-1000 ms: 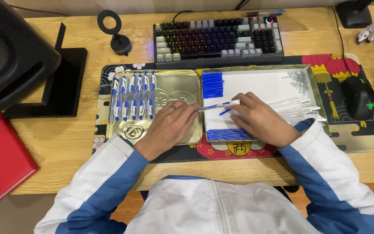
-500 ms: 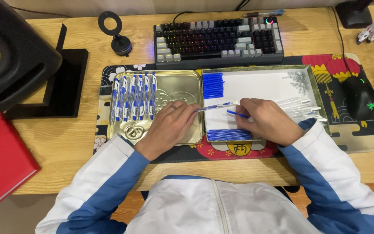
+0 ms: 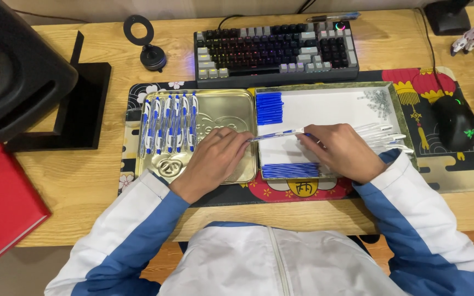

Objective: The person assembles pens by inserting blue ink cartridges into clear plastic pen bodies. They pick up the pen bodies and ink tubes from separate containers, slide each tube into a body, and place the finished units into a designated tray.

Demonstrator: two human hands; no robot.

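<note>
Assembling pens, judged from the layout: both hands meet over the seam between two trays, holding one pen [image 3: 276,134] between them.

Landmark for all places: the gold tray [image 3: 231,104].

- White tray [image 3: 330,107], touching the gold tray's right edge: holds the loose parts. A block of blue refills [image 3: 269,107] lies at its far left corner, a second blue bundle [image 3: 290,170] at its near left edge, clear barrels [image 3: 382,134] fan out at its right side, and a small heap of tiny clear bits [image 3: 378,102] sits at its far right; I cannot tell what these are.
- Gold tray, left half: about eight finished pens [image 3: 170,123], white and blue, lie side by side in a row. Its right half is bare metal.
- Left hand [image 3: 212,161]: rests on the gold tray's right half, fingers curled, tips pinching the pen's left end.
- Right hand [image 3: 342,149]: just right of the gold tray, over the white tray, fingers closed on the pen's right end.
- Pen in hand: thin, clear barrel with blue showing inside, lying nearly level across the gold tray's right edge.

Progress, as a judgement: a small batch is done; plenty of refills and barrels remain, so the work looks well short of halfway.
</note>
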